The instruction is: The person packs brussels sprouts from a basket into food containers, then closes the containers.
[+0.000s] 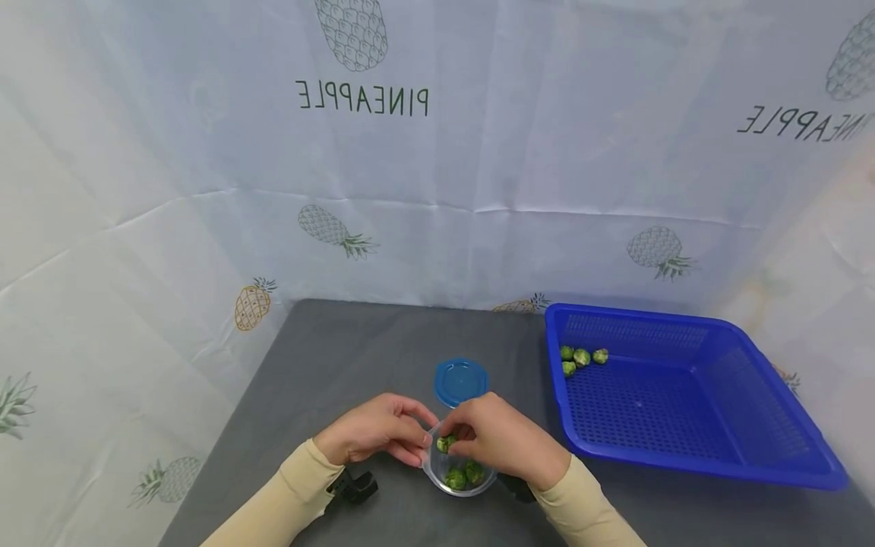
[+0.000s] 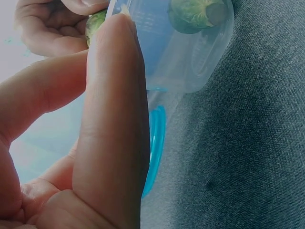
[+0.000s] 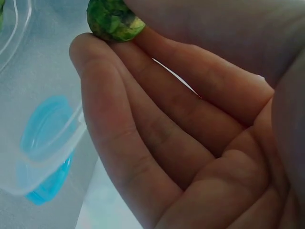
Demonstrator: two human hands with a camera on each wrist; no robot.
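My left hand [image 1: 383, 429] grips the rim of a clear plastic container [image 1: 429, 465] from its left side, thumb on the edge in the left wrist view. Between the thumb and fingers of my right hand [image 1: 502, 437] is a green Brussels sprout [image 1: 444, 444], pinched over the container's opening. The right wrist view shows that same sprout [image 3: 113, 21] at the fingertips. Two more Brussels sprouts [image 1: 465, 476] lie on the container's bottom, and one sprout [image 2: 198, 14] shows through its wall in the left wrist view.
Just behind the container, a round blue lid [image 1: 461, 382] lies on the grey tabletop [image 1: 355, 342]. A large blue plastic basket [image 1: 649, 410] stands to the right, with several Brussels sprouts [image 1: 581, 358] in its back left corner. Pineapple-print curtains [image 1: 444, 167] hang behind the table.
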